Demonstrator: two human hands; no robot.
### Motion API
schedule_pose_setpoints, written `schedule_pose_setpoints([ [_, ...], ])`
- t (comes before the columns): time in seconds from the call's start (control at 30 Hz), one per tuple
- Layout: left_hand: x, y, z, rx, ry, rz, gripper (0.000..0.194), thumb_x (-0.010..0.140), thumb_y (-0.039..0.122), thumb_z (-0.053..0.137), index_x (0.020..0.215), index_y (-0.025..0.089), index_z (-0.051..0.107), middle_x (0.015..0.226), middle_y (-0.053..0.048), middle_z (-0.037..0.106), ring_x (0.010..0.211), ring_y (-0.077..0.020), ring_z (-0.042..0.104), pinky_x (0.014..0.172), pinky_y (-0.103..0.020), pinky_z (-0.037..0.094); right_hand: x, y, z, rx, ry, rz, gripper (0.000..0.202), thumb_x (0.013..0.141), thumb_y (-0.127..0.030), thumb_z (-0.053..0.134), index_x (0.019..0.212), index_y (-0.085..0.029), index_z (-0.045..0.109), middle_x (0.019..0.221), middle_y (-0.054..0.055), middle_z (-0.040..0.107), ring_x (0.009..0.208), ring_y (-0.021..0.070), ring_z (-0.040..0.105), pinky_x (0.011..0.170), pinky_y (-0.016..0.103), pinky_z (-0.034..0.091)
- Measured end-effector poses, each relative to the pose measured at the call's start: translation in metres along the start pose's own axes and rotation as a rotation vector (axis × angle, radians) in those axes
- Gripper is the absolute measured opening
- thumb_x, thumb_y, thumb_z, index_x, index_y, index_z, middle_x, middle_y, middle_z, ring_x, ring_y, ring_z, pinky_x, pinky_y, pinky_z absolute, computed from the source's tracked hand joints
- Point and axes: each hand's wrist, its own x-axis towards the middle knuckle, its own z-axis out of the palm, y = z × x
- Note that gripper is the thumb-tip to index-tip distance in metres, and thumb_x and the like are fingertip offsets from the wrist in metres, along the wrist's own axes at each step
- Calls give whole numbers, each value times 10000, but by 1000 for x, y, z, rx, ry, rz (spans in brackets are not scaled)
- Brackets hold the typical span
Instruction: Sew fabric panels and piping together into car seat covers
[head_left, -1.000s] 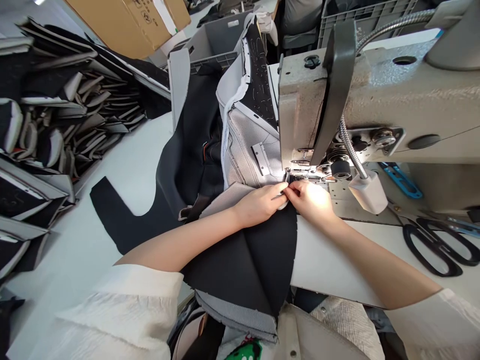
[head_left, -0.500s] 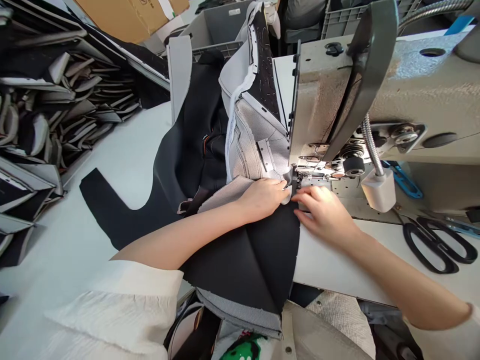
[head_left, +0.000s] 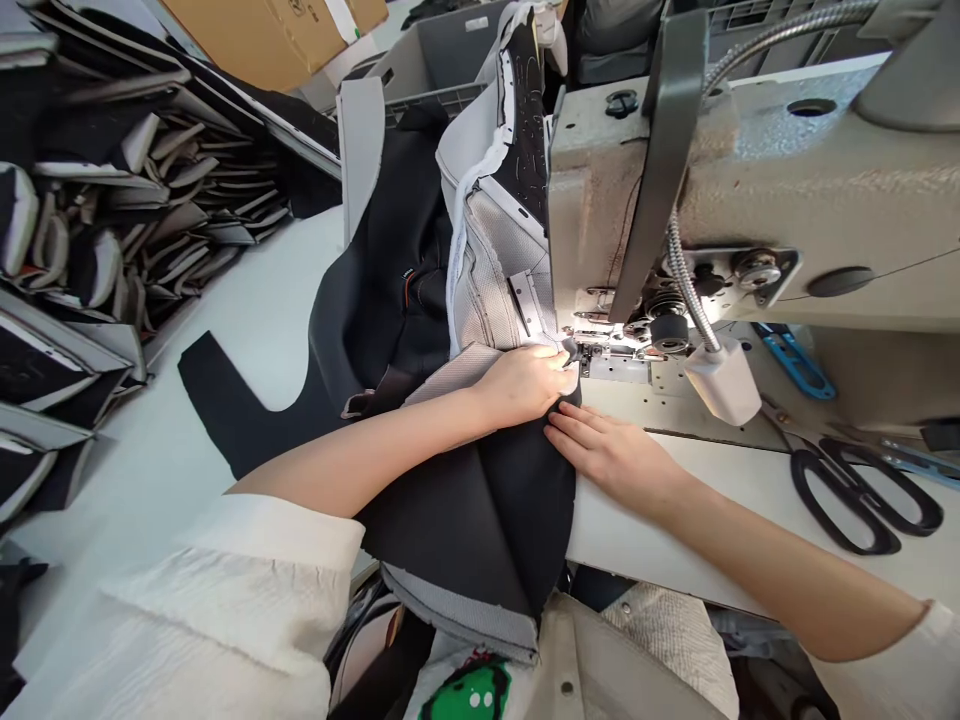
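lowered toward the person since the earlier frame, the bare right hand (head_left: 622,462) now lies over the right edge of the smooth black fabric panel (head_left: 457,530); the left hand (head_left: 517,385) stays about where it was. nearest the body, a light grey textured fabric strip (head_left: 469,612) shows along the panel's lower end. farther up, the right fingers are straight, close side by side, resting on top of the black material. the left fingers are bent and clamped on the layered fabric edge just beside the shiny metal stitching plate (head_left: 619,370); how the thumb tip sits, i cannot tell. to the right, black-handled metal scissors (head_left: 859,490) lie on the white tabletop (head_left: 232,310). beyond the hands stands the beige metal sewing machine (head_left: 757,200), with a pale grey mesh fabric section (head_left: 487,290) to the left of its head. farthest off are a grey plastic crate (head_left: 450,50) and a brown cardboard box (head_left: 255,35).
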Motion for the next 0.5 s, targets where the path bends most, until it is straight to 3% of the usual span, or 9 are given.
schedule_pose_setpoints([
  [0.2,8,-2,0,-31,27,5,255,872,177,469,1050,132,646,1151,-122,622,1081,-228,555,940,-360,447,-8,6,0,18,66,106,303,893,-53,416,1105,-51,633,1176,153,628,1116,255,579,957,378,493],
  [0.33,4,-9,-5,-186,12,36,255,869,163,451,962,192,687,1083,-54,667,1105,-208,554,968,-349,437,-12,13,-1,152,98,132,319,881,-45,389,1057,-92,650,1148,118,647,1119,217,572,972,343,472],
  [0.5,-3,-12,-9,-230,6,65,241,852,133,462,909,192,690,1082,-58,659,1096,-214,548,968,-350,433,-8,23,3,183,72,515,441,823,-71,352,1205,-87,572,1029,124,641,941,219,586,841,332,486],
])
